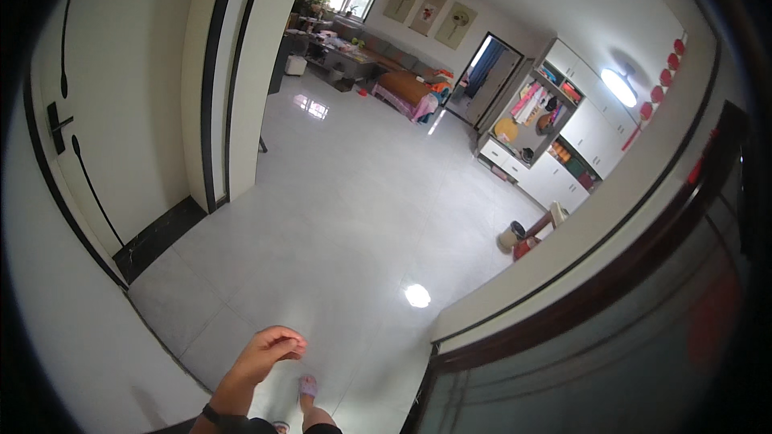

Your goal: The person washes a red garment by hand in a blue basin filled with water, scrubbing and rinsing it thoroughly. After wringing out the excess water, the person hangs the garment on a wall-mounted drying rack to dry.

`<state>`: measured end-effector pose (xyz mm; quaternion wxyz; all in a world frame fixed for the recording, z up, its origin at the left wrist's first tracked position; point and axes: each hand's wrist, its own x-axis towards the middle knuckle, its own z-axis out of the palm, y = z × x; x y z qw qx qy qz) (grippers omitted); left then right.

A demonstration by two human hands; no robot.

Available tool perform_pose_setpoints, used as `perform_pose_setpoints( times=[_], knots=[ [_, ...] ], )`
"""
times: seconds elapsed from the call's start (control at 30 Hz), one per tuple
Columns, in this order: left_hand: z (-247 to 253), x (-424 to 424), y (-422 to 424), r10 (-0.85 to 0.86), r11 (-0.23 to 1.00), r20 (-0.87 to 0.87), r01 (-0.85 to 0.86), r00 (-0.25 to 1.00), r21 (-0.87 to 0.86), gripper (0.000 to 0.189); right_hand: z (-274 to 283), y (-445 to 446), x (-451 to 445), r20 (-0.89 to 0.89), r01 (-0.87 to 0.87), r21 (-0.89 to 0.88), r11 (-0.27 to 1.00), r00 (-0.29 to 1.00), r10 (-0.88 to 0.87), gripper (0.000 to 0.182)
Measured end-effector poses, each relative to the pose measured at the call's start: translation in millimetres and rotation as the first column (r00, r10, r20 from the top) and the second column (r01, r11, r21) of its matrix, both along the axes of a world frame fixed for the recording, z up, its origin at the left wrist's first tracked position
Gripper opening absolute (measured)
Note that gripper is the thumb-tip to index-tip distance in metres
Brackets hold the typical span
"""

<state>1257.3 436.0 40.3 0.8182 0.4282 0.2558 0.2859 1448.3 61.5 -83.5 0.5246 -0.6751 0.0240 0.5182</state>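
Note:
My left hand (271, 352) hangs in front of me above the tiled floor (362, 205), its fingers curled in towards the thumb. Nothing shows between the fingers, and the hand touches nothing. A dark band (211, 415) circles the wrist. Beyond the hand, one foot in a pale purple slipper (308, 386) stands on the floor; part of the other foot shows at the bottom edge. My right hand is out of view.
A white door (126, 96) with a black handle (58, 128) is on the left. At right, a dark-framed glass door (579, 361) stands beside a wall edge. Farther off are a sofa (404, 91), white cabinets (564, 178), a bin (510, 239) and a doorway (482, 81).

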Motion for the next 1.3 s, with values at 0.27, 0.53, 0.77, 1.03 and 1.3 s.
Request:
perform_pose_setpoints(
  times=[0.27, 0.53, 0.77, 1.03, 1.3],
  knots=[
    [22.4, 39.5, 122.7, 0.399, 0.917, -0.138, -0.396, 0.906, 0.051, 0.01, -11.5, 208.4, 182.1, -0.006, -0.163, 0.024, 0.986, 0.986, 0.164, 0.029],
    [-1.2, 23.7, 214.2, 0.625, 0.768, -0.266, -0.64, 0.734, 0.041, 0.009, 3.9, 425.1, 230.9, -0.01, -0.523, -0.014, 0.852, 0.853, 0.522, 0.033],
    [-72.1, 15.0, 321.5, 0.64, 0.704, -0.336, -0.703, 0.691, -0.105, 0.011, -52.9, 569.4, 245.6, -0.103, -0.727, -0.105, 0.678, 0.686, 0.72, 0.032],
    [-48.0, 67.6, 492.6, 0.536, 0.781, -0.358, -0.61, 0.765, -0.133, 0.009, -26.1, 759.4, 250.9, -0.118, -0.76, -0.176, 0.626, 0.648, 0.753, 0.032],
    [-77.5, 87.2, 591.0, 0.418, 0.828, -0.368, -0.515, 0.831, -0.223, 0.025, -91.2, 871.1, 305.0, -0.206, -0.758, -0.183, 0.626, 0.652, 0.73, 0.029]
  ],
)
